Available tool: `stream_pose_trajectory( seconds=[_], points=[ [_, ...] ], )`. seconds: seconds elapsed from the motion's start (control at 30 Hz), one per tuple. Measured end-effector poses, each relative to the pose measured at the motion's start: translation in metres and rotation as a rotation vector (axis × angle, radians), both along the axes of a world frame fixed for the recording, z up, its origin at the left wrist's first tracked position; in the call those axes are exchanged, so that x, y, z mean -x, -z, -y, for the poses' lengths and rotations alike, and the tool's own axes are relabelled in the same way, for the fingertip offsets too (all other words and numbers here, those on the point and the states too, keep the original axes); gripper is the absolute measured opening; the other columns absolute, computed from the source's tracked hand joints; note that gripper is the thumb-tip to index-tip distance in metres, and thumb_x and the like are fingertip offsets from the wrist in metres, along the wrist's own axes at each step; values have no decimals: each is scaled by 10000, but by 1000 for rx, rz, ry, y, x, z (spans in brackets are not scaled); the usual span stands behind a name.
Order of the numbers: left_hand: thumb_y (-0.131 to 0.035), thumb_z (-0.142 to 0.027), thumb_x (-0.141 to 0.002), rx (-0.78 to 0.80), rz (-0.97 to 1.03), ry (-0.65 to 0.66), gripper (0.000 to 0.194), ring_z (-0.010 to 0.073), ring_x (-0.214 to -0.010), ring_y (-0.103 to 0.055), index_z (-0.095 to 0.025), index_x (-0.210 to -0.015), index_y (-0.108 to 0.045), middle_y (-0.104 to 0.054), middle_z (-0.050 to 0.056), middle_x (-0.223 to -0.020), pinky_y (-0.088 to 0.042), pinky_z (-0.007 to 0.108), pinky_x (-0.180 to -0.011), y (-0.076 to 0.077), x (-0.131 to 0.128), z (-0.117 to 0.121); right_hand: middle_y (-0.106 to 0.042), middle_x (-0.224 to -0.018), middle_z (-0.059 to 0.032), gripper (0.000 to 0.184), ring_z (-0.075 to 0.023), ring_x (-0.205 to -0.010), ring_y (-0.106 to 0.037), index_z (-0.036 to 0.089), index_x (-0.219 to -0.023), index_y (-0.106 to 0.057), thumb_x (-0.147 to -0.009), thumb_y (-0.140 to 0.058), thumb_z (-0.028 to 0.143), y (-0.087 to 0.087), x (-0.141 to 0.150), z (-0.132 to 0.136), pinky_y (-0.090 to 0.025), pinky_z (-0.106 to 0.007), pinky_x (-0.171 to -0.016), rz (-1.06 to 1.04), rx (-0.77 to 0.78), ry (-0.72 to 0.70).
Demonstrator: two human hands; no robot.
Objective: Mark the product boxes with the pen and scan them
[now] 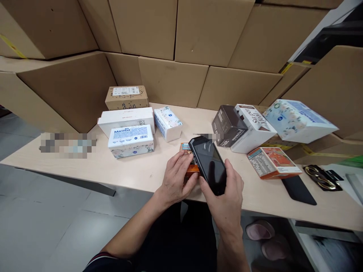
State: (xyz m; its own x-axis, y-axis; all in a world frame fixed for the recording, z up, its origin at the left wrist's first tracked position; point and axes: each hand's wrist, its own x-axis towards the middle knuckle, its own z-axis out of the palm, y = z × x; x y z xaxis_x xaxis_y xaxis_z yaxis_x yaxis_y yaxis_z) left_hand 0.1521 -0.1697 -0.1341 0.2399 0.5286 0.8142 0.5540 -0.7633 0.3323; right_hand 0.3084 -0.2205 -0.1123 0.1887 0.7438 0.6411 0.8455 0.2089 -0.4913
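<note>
Near the front edge of the table (136, 170), we are holding the phone (211, 162) just right of the small box (193, 169), its long axis slanting from far left to near right. Our right hand (225, 204) is the nearer one, its grip clamping the phone's lower end between thumb and fingers. Our left hand (175, 181) is lying over the small box, fingers close together; whether it is clamping, we cannot tell. Beyond, the dark box (225, 124) is standing.

Cardboard panels (159, 30): brown, upright behind the worktop (85, 170)
Glasses (320, 177): gold-coloured frame, on black material
Flat black item (300, 190): near the glasses
Slippers (260, 229): pink, below the worktop
</note>
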Motion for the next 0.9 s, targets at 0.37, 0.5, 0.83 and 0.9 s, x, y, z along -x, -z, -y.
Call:
stream_pose_trajectory(
  seconds=[0.37,0.5,0.83,0.9],
  points=[
    [-632,-222,-910,6,14,8,656,323,-1349,-526,-145,-1525,-418,-633,187,-1334,-500,516,-1094,-1,2,0,-583,-1307,-184,794,-318,-1221,-547,180,-1536,-376,-872,-712,455,-1,-3,-1,-508,-539,-1005,73,-21,-26],
    [-637,-226,-909,12,20,3,646,319,-1343,-535,-165,-1519,-430,-646,172,-1312,-501,513,-1089,-1,2,-1,-580,-1303,-187,785,-318,-1222,-546,171,-1527,-388,-869,-719,445,-2,-5,-2,-505,-541,-1011,99,-37,-37],
    [-638,-237,-910,4,14,-15,647,315,-1333,-543,-170,-1516,-422,-647,171,-1309,-511,508,-1085,-1,1,-1,-567,-1315,-181,785,-321,-1232,-536,192,-1539,-374,-876,-707,447,-2,-4,-1,-503,-548,-1011,62,-7,-45],
    [-628,-249,-917,2,12,-13,658,316,-1332,-544,-180,-1531,-400,-645,169,-1317,-514,514,-1081,-1,0,-1,-565,-1318,-181,787,-321,-1231,-536,194,-1541,-370,-877,-704,453,-2,-4,-1,-501,-546,-1011,56,-3,-41]
  ],
)
